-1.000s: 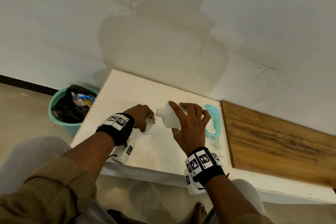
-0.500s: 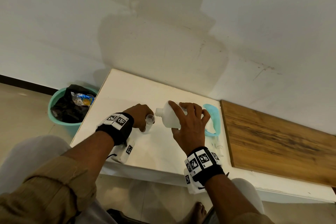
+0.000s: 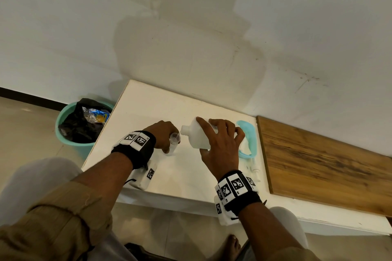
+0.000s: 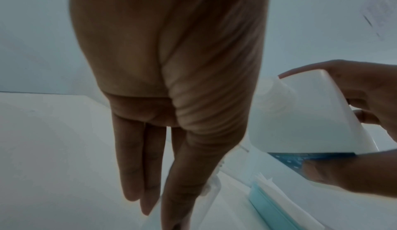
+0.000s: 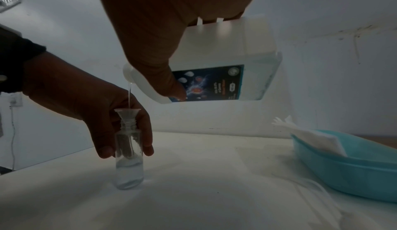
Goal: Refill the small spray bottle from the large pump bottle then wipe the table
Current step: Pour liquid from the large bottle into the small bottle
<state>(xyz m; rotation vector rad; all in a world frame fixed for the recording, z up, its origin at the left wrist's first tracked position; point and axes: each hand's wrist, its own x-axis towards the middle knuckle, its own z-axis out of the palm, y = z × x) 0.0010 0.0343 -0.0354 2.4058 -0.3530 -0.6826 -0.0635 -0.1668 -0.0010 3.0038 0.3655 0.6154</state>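
Observation:
The small clear spray bottle (image 5: 129, 159) stands upright on the white table (image 3: 148, 110) with a small funnel (image 5: 127, 114) in its neck and no cap. My left hand (image 3: 163, 135) holds it, thumb and fingers round its body. My right hand (image 3: 220, 144) grips the large white bottle (image 5: 225, 60), pump off, tilted with its mouth to the left. A thin stream of clear liquid (image 5: 129, 96) falls from the mouth into the funnel. The small bottle is partly full. In the left wrist view the large bottle (image 4: 311, 114) shows at the right.
A teal tray (image 5: 354, 169) holding white paper tissues (image 5: 309, 136) lies to the right of my right hand. White pump and spray parts (image 3: 253, 167) lie in front of it. A wooden board (image 3: 322, 165) covers the table's right part. A teal bin (image 3: 70, 133) stands on the floor, left.
Both hands and both bottles stay where they were; the pouring goes on with no visible shift.

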